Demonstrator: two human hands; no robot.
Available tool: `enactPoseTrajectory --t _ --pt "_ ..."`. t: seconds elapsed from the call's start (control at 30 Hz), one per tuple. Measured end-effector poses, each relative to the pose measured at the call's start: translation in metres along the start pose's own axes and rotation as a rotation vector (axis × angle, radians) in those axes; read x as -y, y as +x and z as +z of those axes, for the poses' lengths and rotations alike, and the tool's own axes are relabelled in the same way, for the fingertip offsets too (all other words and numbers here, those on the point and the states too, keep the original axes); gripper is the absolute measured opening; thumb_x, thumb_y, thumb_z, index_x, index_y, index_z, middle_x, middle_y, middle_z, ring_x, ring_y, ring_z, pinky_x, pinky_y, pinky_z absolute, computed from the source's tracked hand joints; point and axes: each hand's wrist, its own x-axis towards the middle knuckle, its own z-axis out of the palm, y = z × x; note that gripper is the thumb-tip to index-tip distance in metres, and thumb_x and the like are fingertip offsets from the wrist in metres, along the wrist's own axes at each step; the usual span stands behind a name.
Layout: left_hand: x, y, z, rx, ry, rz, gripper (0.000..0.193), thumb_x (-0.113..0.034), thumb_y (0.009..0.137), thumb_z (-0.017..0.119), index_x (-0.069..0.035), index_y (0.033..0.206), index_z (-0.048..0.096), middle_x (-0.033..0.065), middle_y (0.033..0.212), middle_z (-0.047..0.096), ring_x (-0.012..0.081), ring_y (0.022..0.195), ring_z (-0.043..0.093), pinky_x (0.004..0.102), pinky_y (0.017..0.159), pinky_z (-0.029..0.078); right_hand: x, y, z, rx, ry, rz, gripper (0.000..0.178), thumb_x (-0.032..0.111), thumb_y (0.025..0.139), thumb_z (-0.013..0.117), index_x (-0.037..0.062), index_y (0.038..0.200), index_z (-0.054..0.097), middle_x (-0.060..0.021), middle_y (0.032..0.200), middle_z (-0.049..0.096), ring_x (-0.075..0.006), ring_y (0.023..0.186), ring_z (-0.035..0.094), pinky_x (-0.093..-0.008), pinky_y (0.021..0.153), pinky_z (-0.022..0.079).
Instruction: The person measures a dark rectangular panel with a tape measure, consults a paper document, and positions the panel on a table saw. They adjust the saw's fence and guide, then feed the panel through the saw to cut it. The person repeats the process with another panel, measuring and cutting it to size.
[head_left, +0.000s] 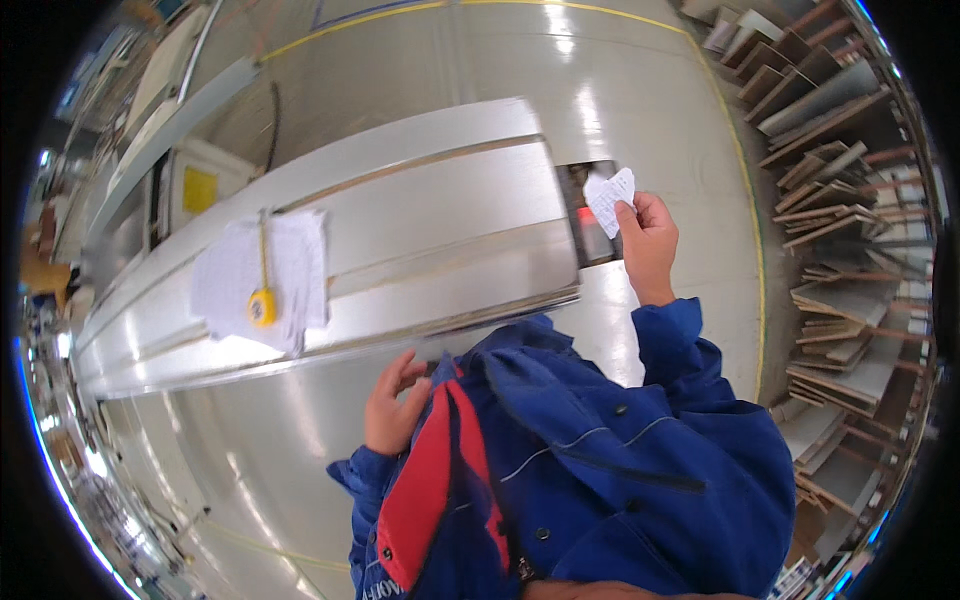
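Pinched between the thumb and fingers of my right hand (pixel 650 245) is a small torn piece of white paper (pixel 608 198) with writing on it. I hold it past the right end of a long metal machine table (pixel 450 265). My left hand (pixel 393 405) hangs by my jacket near the table's front edge, its fingers apart and nothing in it. A yellow tape measure (pixel 262 306), with some of its blade drawn out, rests on a white cloth (pixel 222 280) toward the left part of the table.
Beyond the table's right end is a dark opening (pixel 590 235) with something red in it. Racks of leaning boards (pixel 835 290) line the right side behind a yellow floor line (pixel 752 220). A machine housing with a yellow label (pixel 199 188) stands behind the table at left.
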Motion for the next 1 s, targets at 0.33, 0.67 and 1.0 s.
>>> enactPoseTrajectory --t 0.33,0.67,1.0 --pt "0.025 -0.089 -0.11 -0.293 -0.628 0.162 0.034 -0.02 0.108 0.061 0.004 0.132 0.064 0.0124 0.111 0.073 0.0191 0.094 0.07 0.0324 0.081 0.058 0.123 -0.233 0.236 1.287 0.327 0.307 0.025 0.003 0.097 0.071 -0.0015 0.121 0.064 -0.0077 0.108 0.074 -0.011 0.095 0.068 -0.0276 0.082 0.055" --pt "0.073 -0.162 -0.168 -0.82 -1.065 0.131 0.03 -0.021 0.11 0.056 0.006 0.117 0.069 0.0136 0.102 0.075 0.0216 0.085 0.071 0.035 0.075 0.059 0.161 -0.327 0.336 1.4 0.291 -0.716 0.038 0.001 0.084 0.075 0.0027 0.121 0.068 -0.0116 0.126 0.067 -0.0214 0.102 0.066 -0.034 0.085 0.054" --pt "0.067 -0.172 -0.236 -0.897 -0.672 0.093 0.033 -0.02 0.109 0.058 0.007 0.124 0.07 0.0149 0.11 0.075 0.0231 0.096 0.073 0.0359 0.083 0.061 0.205 -0.35 0.431 1.505 0.432 -0.654 0.027 0.001 0.083 0.076 0.0073 0.109 0.07 -0.0122 0.125 0.067 -0.0267 0.109 0.064 -0.0365 0.088 0.054"
